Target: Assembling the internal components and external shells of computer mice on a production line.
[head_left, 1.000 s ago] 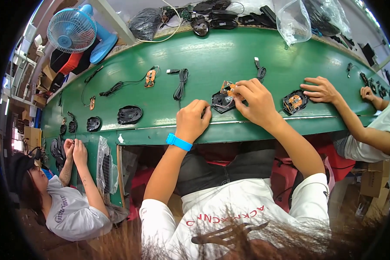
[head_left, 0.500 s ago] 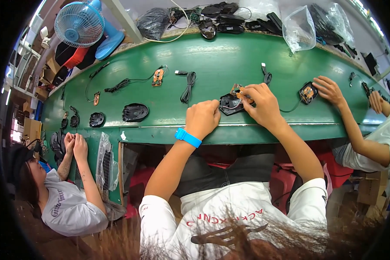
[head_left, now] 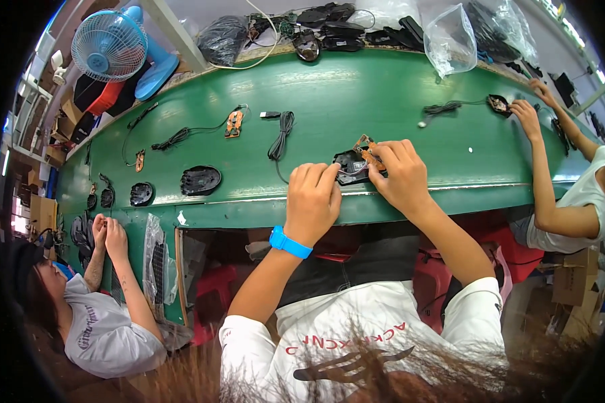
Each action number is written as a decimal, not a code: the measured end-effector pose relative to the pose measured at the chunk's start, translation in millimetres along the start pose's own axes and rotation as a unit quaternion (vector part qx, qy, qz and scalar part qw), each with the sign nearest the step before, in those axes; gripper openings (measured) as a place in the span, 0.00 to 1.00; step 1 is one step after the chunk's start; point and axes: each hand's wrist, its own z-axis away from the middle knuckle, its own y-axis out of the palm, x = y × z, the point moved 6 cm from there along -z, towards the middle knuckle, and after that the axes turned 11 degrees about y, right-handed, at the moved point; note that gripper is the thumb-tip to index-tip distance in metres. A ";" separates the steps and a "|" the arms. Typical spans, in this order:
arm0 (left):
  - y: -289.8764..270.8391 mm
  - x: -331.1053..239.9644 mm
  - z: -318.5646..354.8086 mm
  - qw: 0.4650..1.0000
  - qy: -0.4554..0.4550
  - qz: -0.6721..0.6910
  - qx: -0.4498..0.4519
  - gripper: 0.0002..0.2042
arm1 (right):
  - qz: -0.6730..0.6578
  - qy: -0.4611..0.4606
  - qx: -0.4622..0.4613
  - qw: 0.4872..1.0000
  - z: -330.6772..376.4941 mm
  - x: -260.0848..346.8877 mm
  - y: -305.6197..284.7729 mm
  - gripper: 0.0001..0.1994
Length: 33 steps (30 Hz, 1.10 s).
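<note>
The person wears a white short-sleeved T-shirt [head_left: 356,329] with red lettering and a dark graphic, a bright blue wristband [head_left: 290,243] on the left wrist, and dark trousers [head_left: 363,258].

A: Any room beside the left hand [head_left: 312,201]?
B: Bare green bench [head_left: 396,87] to its left, until the black shell [head_left: 200,180].
A: Straight ahead?
B: A coiled cable [head_left: 280,133] lies in the way.
</note>
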 end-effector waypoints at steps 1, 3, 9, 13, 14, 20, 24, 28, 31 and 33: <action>2.4 -2.2 1.9 1.000 -0.001 0.001 0.000 0.17 | 0.002 -0.002 -0.003 1.000 -0.5 -0.1 0.3 0.14; 10.5 -3.4 5.9 1.000 -0.014 -0.009 0.027 0.19 | 0.006 -0.005 0.001 1.000 -1.9 0.4 0.9 0.14; 19.0 -29.8 10.9 0.994 -0.041 -0.084 0.052 0.22 | 0.061 -0.077 -0.003 0.995 -9.5 5.8 -8.7 0.15; 22.6 -28.8 9.3 0.992 -0.075 -0.073 0.064 0.22 | 0.042 -0.107 0.036 0.993 -10.6 6.5 -3.4 0.14; 23.4 -29.6 10.3 0.992 -0.074 -0.078 0.062 0.22 | 0.043 -0.108 0.037 0.993 -11.7 6.4 -3.5 0.14; 23.3 -26.5 11.0 0.991 -0.099 -0.056 0.075 0.20 | -0.016 -0.115 0.088 0.989 -14.9 2.1 -3.8 0.13; 24.6 -25.8 12.7 0.990 -0.099 -0.053 0.082 0.19 | -0.041 -0.132 0.098 0.986 -15.8 -0.1 -1.1 0.13; 23.2 -26.2 14.5 0.991 -0.090 -0.048 0.082 0.19 | -0.055 -0.155 0.121 0.979 -18.9 3.5 0.3 0.12; 21.4 -26.1 14.3 0.992 -0.083 -0.048 0.083 0.19 | -0.066 -0.179 0.148 0.970 -20.8 5.8 1.3 0.12; 20.2 -25.1 14.7 0.992 -0.080 -0.046 0.083 0.19 | -0.082 -0.211 0.180 0.957 -20.0 9.2 2.7 0.13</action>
